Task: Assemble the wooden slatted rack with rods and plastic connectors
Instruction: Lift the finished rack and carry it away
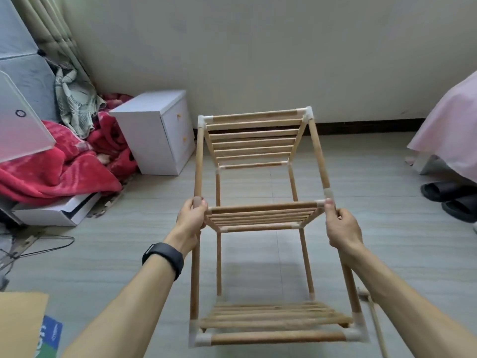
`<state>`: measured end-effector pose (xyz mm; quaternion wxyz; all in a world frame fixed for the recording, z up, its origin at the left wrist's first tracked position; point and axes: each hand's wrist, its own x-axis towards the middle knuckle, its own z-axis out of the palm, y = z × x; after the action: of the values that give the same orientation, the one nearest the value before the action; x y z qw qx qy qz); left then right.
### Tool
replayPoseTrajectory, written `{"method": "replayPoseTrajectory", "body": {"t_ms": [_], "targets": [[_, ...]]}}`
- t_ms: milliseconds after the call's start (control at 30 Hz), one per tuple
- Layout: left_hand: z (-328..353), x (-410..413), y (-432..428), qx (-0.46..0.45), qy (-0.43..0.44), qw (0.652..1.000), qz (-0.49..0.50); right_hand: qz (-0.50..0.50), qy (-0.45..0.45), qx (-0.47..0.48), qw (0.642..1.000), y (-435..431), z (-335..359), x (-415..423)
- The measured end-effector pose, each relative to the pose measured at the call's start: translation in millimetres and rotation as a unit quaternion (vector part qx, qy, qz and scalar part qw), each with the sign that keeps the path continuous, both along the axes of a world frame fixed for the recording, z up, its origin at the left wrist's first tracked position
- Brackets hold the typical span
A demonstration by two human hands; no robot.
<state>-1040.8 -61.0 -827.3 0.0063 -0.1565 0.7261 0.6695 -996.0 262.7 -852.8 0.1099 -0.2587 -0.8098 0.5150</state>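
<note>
Began at the bottom of the view with the nearest shelf [273, 319], slatted and framed by white plastic connectors [198, 337] at its corners. Higher up, gripped the rack [260, 215] level with the middle shelf [258, 211]. Wrapped the left hand [191, 218], worn with a black wristband [164, 257], round the left front post. Closed the right hand [342, 228] round the right front post, fingertips up against the connector there. Held the whole frame tipped away, seemingly clear of the tiled floor [387, 254], with the far shelf [255, 135] out toward the wall.

Judged light: thin wooden rods and slats, carried in 2 hands with no visible strain. Judged stiff in the wood but weak at the joints, relying by the look of it on push-fit plastic alone to keep 4 posts and 3 shelves together. Expected skewing, or a rod pulling free, under any twist. Best taken by the posts close to a connector, both sides at once, never by a single slat. Smooth wood, so probably slippery in a slack grasp.

Noted a loose rod [374, 321] on the floor beside the right forearm. Farther off, to the left, a white cabinet [154, 130] beside a red blanket [51, 171]; to the right, dark slippers [449, 195].
</note>
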Motion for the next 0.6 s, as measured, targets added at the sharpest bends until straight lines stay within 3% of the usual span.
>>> {"method": "replayPoseTrajectory", "body": {"t_ms": [367, 600], "targets": [[-32, -62, 5, -0.094, -0.027, 0.994, -0.054, -0.009, -0.077, 0.008, 0.997, 8, -18, -55], [-53, -97, 20, -0.112, -0.02, 0.993, -0.014, -0.034, -0.113, 0.051, 0.992, 15, -35, -81]]}}
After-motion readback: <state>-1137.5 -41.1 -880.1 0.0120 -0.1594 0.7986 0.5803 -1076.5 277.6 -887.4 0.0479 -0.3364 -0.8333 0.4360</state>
